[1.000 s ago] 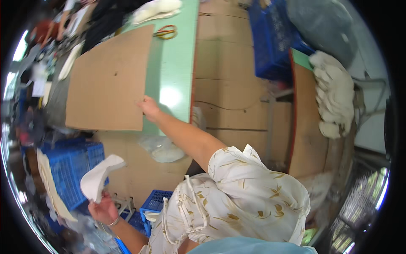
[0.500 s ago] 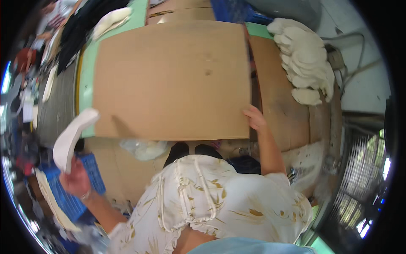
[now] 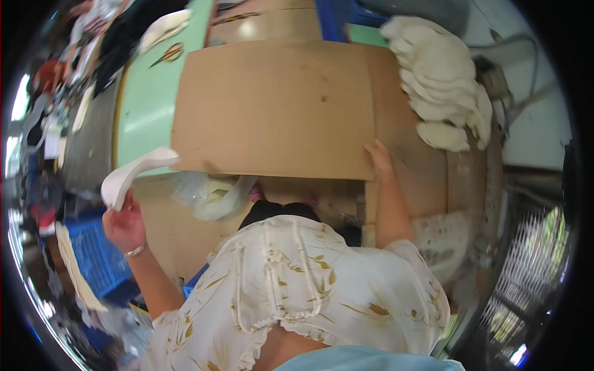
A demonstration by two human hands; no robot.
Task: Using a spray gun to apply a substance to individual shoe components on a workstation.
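Compared with a second ago, the large brown flat cardboard sheet (image 3: 278,111) is no longer over the left table only. It is pulled to the right, and it now spans the floor gap between the pale green table (image 3: 145,105) on the left and the brown cardboard-covered table (image 3: 414,170) on the right. So the sheet appears to make a bridge between them. The orange-handled scissors (image 3: 168,54), covered half a second ago, show again at the far left.

The right hand (image 3: 382,166) is at the near right corner of the sheet, its fingers at the edge; I cannot tell if the thumb presses from below. The left hand (image 3: 125,224) pinches the lower end of a white curved soft-looking piece (image 3: 133,176), raised near the sheet's left corner; its thumb is hard to make out. Whether the sheet fully rests is also unclear.
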